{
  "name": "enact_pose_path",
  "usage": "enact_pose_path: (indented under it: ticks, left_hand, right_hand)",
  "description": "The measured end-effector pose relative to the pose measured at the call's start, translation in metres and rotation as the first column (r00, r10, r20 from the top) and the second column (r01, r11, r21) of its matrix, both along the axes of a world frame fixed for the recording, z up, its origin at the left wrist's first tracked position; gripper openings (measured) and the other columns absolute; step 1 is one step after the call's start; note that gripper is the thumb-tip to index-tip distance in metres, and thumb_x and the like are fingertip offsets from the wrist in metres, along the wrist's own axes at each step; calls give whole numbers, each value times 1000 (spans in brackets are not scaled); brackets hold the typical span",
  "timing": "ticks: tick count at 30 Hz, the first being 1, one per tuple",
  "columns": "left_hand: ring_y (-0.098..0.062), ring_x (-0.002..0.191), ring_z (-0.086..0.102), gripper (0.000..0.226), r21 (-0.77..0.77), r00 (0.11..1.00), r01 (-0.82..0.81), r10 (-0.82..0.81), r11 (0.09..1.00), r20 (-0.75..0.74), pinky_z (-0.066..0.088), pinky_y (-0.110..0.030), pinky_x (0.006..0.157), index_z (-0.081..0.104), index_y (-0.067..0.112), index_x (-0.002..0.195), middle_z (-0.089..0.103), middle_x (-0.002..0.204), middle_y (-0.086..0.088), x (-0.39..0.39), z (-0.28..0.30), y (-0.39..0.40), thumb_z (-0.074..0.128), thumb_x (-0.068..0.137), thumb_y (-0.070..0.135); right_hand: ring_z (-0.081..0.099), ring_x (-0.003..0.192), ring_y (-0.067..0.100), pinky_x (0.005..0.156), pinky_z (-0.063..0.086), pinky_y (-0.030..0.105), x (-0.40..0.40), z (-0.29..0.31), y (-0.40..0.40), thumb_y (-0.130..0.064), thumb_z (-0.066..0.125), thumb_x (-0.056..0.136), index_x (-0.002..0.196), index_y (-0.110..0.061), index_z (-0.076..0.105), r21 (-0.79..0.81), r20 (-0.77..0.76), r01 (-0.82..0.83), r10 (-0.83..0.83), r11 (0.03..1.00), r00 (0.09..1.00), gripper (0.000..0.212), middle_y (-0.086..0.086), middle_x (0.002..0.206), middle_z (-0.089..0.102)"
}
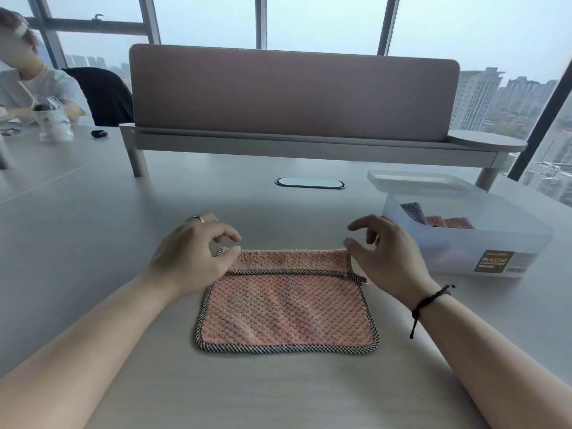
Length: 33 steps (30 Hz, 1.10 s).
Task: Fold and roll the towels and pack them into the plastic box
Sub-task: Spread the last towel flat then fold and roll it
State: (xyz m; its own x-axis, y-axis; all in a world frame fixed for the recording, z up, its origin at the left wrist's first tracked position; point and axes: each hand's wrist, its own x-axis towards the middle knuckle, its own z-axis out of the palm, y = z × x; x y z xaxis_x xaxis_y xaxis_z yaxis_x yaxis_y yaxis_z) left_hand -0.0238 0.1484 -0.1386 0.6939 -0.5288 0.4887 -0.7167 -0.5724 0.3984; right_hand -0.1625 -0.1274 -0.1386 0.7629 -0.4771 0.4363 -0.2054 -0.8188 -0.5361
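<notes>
Left hand (192, 252) sits at the far left corner of the towel (286, 308), fingers loosely curled, thumb and forefinger apart and touching or just above the cloth, gripping nothing. Between the hands the pink towel lies flat on the table (93, 243), its far edge turned toward the person in a narrow flap (the checked trim marks the fold line). Right hand (383, 252) mirrors the left at the far right corner, fingers spread and empty. Further right stands the box (464, 243), uncovered, with rolled towels already inside. Folding looks to be the step in hand; next, both hands likely need to pinch the folded edge evenly and carry it toward the near hem.
</notes>
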Motion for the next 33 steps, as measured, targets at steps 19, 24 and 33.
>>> enact_pose_path:
  ticks: [19, 24, 33]
  left_hand:
    - [-2, 150, -13, 82, 630, 955, 283, -154, 724, -252, -10, -27, 120, -6, 48, 153, -13, 160, 26, -17, -14, -24, 7, 79, 81]
    - [-4, 150, -11, 81, 608, 959, 272, -157, 746, -236, -4, -32, 123, -4, 50, 152, -11, 161, 25, -9, -18, -29, 11, 80, 84]
    - [-4, 149, 15, 56, 207, 964, 245, -216, 947, -156, 15, -28, 121, 45, 42, 142, 29, 160, 13, 3, -27, -34, 58, 89, 56]
  right_hand:
    - [-12, 152, 15, 124, -3, 40, 3, -20, 69, -91, 5, 74, 158, -23, -3, -142, -638, -387, 214, 911, 739, 108, 1, 166, -10]
    - [-12, 152, 14, 124, -4, 39, 10, -18, 61, -94, 6, 70, 158, -25, -3, -138, -638, -368, 202, 920, 743, 111, -1, 166, -9]
    - [1, 153, 14, 124, 3, 38, 19, -16, 47, -86, 14, 79, 157, -29, 12, -134, -539, -319, 202, 938, 818, 97, -2, 166, 7]
